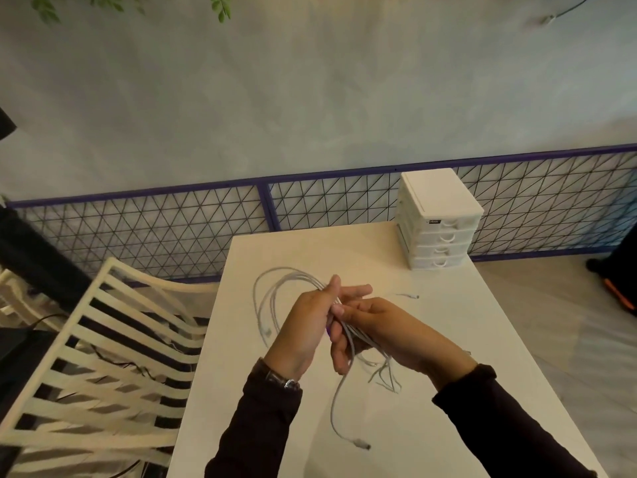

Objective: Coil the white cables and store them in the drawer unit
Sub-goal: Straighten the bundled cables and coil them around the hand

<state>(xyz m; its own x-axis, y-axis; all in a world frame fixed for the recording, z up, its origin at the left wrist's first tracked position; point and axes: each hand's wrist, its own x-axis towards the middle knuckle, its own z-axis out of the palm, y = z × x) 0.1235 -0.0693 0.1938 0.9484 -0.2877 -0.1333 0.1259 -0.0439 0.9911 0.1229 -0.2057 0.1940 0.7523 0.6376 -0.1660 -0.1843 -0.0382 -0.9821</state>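
Over the middle of the white table [431,426], both my hands hold a bundle of white cables [275,291]. My left hand [306,326] grips the loops, which arc out to the left above the table. My right hand [386,329] clasps the same bundle just to the right. Loose ends hang below my hands, and one long end with a plug [362,444] trails toward me on the table. The white drawer unit [437,219] stands at the table's far right corner, all its drawers closed.
A cream slatted chair [103,357] stands against the table's left side. A purple-framed wire fence [265,208] runs behind the table. A small cable end [410,296] lies on the table right of my hands.
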